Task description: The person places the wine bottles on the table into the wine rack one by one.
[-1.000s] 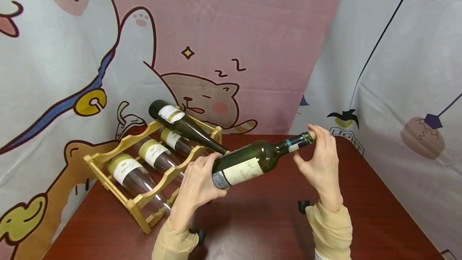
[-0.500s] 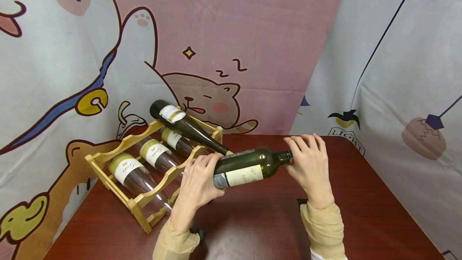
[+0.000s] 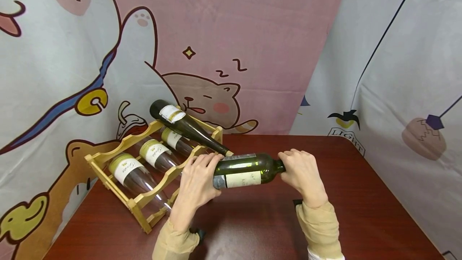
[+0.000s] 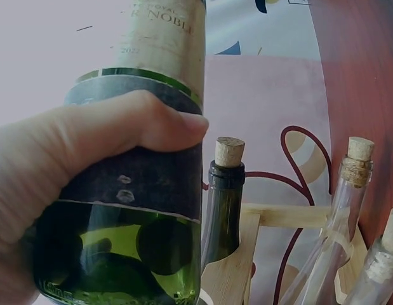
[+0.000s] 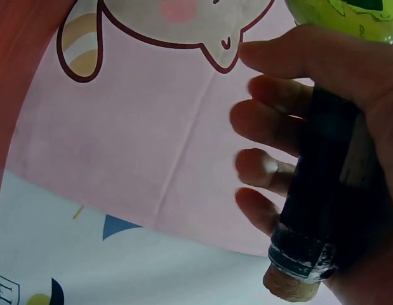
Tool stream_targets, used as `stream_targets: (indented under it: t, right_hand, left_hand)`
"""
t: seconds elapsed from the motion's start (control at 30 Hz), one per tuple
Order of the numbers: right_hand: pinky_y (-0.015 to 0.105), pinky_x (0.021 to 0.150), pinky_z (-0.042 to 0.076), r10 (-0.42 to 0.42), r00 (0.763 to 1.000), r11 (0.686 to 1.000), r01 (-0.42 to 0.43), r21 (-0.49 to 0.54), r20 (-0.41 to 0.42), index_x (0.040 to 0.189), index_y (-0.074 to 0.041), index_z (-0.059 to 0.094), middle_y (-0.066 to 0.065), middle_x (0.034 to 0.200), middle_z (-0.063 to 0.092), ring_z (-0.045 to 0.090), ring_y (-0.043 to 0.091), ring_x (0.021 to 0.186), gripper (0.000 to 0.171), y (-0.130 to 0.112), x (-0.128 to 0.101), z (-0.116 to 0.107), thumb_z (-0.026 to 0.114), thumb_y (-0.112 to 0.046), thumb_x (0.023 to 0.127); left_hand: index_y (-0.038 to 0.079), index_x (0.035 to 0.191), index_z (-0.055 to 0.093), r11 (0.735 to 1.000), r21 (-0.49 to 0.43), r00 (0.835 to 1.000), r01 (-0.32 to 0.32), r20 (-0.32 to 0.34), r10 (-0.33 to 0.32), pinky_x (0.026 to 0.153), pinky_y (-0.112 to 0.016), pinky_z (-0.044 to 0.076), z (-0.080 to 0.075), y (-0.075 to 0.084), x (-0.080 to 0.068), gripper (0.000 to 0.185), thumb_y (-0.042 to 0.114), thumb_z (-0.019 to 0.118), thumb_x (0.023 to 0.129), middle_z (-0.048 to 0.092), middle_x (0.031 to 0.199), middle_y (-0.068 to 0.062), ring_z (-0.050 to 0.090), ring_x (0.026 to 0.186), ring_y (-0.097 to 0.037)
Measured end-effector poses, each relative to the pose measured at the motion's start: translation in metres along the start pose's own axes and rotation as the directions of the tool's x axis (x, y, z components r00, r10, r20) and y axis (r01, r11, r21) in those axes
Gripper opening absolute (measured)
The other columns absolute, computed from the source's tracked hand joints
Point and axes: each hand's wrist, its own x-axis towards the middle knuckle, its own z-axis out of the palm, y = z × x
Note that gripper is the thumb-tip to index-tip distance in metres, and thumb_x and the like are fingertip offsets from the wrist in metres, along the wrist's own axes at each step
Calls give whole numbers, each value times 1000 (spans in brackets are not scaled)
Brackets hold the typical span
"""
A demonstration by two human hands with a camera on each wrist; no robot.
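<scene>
A green wine bottle with a cream label lies nearly level above the table, its neck toward the right. My left hand grips it around the base; in the left wrist view the thumb crosses the dark lower band of the label. Around the neck wraps my right hand, hiding most of it in the head view. The right wrist view shows the fingers curled about the dark neck, with a cork in the mouth beyond them.
A wooden wine rack stands at the left on the dark red table. A dark corked bottle lies on its top, and several clear bottles with white labels rest in it. Printed cloth hangs behind.
My right hand has moved from the cork end leftward and down onto the neck and closed round it. The bottle has tipped from slanting up to nearly level. The left hand keeps its grip.
</scene>
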Motion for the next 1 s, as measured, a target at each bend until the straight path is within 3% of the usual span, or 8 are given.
stream_targets:
  t: [0.1,0.23,0.57,0.83,1.0]
  right_hand:
    - [32,41,30,5,1000,1000,-5,20,14,57,-17,45,-4,49,48,42,19,42,25,0,0,1,63,-2,48]
    - [30,39,25,-4,999,999,3,40,32,56,-18,42,-7,46,39,33,13,40,28,1,-1,3,63,-2,49]
    - [29,38,23,-50,998,998,49,38,28,57,-18,43,-8,46,36,29,11,40,27,-1,-1,1,64,-1,54]
    - [28,38,20,-8,1000,998,7,62,21,56,-19,39,-9,48,28,25,10,42,34,-3,1,1,70,-5,55]
    - [26,39,17,39,999,994,-40,104,11,54,-19,36,-9,51,22,21,10,45,36,-9,2,-2,69,-5,57]
  left_hand:
    - [14,114,59,1000,3,1000,-3,2,3,82,-38,48,0,-1,0,92,31,91,30,69,105,-4,64,94,-22]
    - [14,114,59,1000,13,1000,-12,3,12,82,-37,47,1,-1,-1,91,30,90,31,69,104,-4,64,93,-21]
    - [14,116,59,1000,-7,1000,-13,0,13,92,-42,47,3,-7,-3,89,28,92,35,68,107,-3,63,100,-22]
    - [16,122,58,999,-7,998,-36,-54,36,98,-49,42,3,-16,-2,93,37,95,39,63,119,-5,58,112,-26]
    - [14,124,58,1000,-6,995,-2,-99,1,107,-52,35,-1,-21,-2,93,36,94,41,61,124,-8,55,118,-27]
